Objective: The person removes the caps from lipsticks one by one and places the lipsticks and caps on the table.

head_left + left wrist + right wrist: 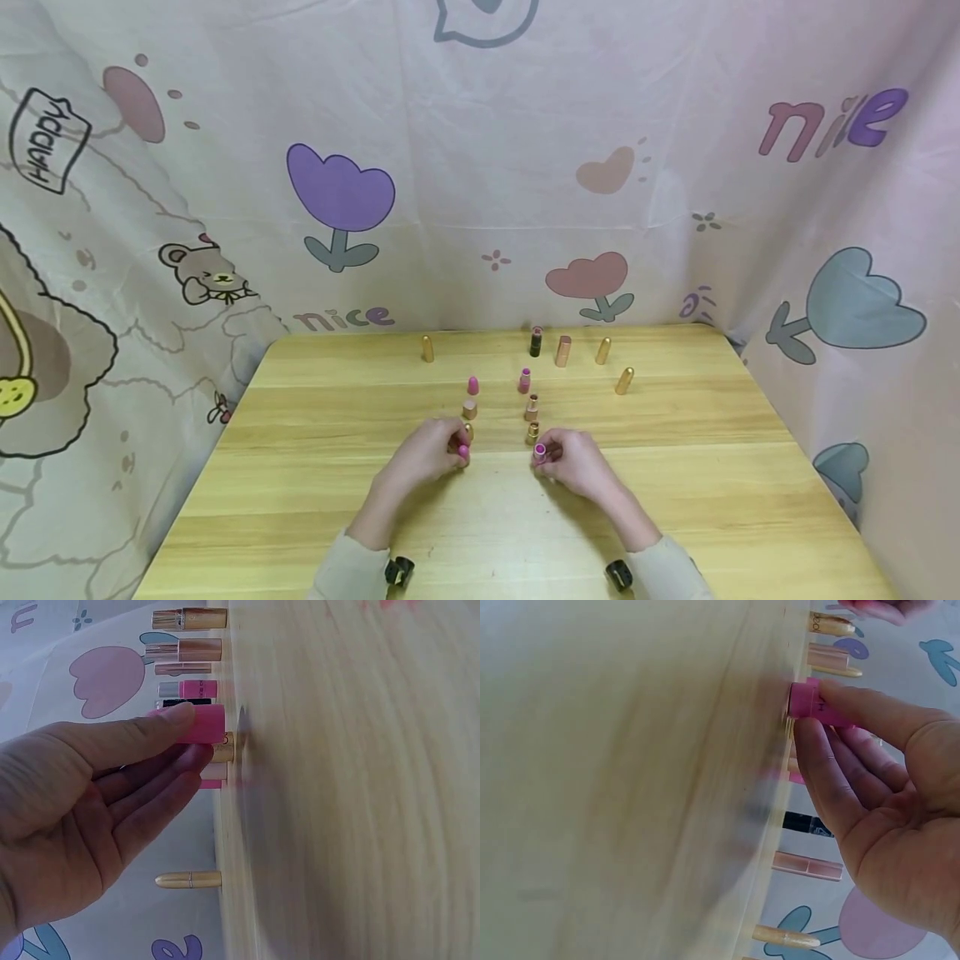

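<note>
Left hand [433,448], fingertips pinching 1 pink cap [463,452]; right hand [576,461], likewise, 1 pink lipstick tube [540,455]; both at their rows' near ends, best held lightly, upright, clear of the gold tube [533,432] beyond.

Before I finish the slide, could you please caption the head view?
Left hand pinches a pink cap, right hand a pink lipstick tube, over a wood-grain table.
</note>
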Available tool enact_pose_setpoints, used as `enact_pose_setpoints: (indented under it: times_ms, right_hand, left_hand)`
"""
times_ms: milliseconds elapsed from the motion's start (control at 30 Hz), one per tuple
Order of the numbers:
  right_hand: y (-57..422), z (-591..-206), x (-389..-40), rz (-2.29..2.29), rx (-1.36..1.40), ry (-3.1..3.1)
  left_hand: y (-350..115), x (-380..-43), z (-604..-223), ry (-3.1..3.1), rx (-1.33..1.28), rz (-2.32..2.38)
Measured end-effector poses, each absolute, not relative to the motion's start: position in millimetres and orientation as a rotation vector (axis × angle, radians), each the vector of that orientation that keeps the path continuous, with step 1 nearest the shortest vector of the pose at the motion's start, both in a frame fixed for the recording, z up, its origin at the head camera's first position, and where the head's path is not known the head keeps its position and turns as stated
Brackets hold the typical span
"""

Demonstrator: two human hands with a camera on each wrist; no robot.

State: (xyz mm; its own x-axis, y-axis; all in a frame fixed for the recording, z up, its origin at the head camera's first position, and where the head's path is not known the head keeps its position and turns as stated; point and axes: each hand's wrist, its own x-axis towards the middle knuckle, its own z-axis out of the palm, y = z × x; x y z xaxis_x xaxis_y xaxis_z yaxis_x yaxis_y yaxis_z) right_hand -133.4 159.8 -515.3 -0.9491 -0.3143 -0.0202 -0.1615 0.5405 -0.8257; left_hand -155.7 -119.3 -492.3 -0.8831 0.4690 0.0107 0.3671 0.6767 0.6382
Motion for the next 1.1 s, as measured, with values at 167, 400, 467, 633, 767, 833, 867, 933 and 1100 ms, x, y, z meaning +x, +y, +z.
enact_pose_setpoints:
  times_ms: [167, 400, 467, 633, 767, 833, 867, 933, 1100]
  right_hand:
    - [160.3, -515.3, -133.7, -1.350, -0.420, 2.616]
    - [159.9, -515.9, -134.8, -1.351, -0.421, 2.611]
    - [159.7, -515.9, -135.1, -1.357, -0.423, 2.610]
    - [159.9, -516.2, -135.6, -1.359, -0.423, 2.613]
    - [160.1, -516.4, -136.3, -1.354, -0.423, 2.615]
    - [160.1, -516.6, -136.5, -1.357, -0.423, 2.612]
    - [160.1, -516.5, -136.5, -1.359, -0.423, 2.611]
    - [160.1, -516.4, -136.6, -1.364, -0.421, 2.606]
    - [159.5, -516.7, -136.7, -1.365, -0.410, 2.598]
  left_hand:
    - [-117.8, -154.8, -490.7, 2.718, 0.686, 0.963]
    - [-116.5, -155.5, -493.6, 2.709, 0.691, 0.934]
    - [-116.5, -155.4, -494.2, 2.708, 0.706, 0.943]
    - [-117.4, -154.9, -494.3, 2.695, 0.702, 0.961]
    - [-119.5, -153.8, -492.3, 2.680, 0.679, 0.983]
    - [-121.7, -153.1, -490.4, 2.667, 0.670, 1.006]
    - [-123.1, -152.9, -488.9, 2.655, 0.664, 1.025]
    - [-126.4, -152.5, -485.1, 2.632, 0.647, 1.065]
    - [-137.7, -155.5, -475.9, 2.612, 0.598, 1.170]
